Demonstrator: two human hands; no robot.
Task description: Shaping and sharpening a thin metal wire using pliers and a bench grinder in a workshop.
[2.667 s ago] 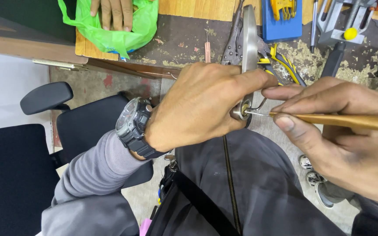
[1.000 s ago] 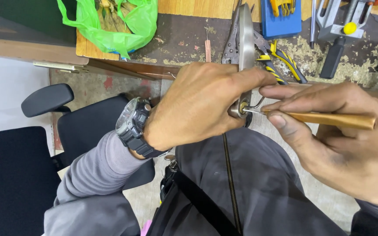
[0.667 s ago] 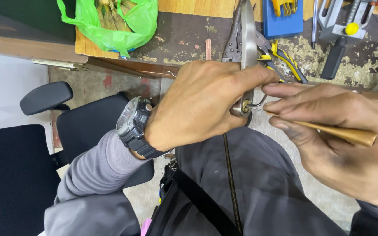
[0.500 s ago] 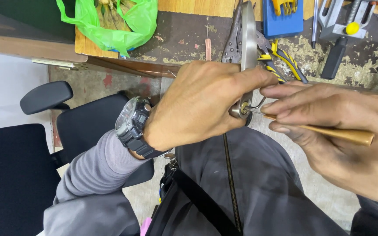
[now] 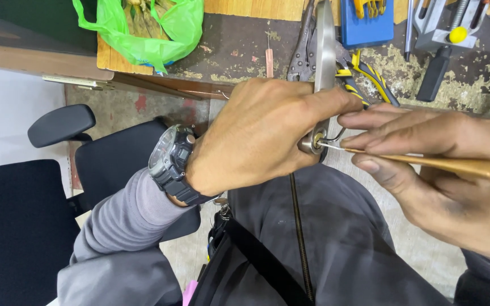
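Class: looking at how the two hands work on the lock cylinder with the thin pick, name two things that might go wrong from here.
1. The thin pick on the wooden-handled tool enters the lock cylinder at full stretch; side pressure might bend it.
2. The left hand pinches the cylinder right at the pick's tip, so a slip by the right hand could jab a finger.

One head-worn view looks steeply down, close over the lap; workbench edge (image 5: 160, 85) at top.
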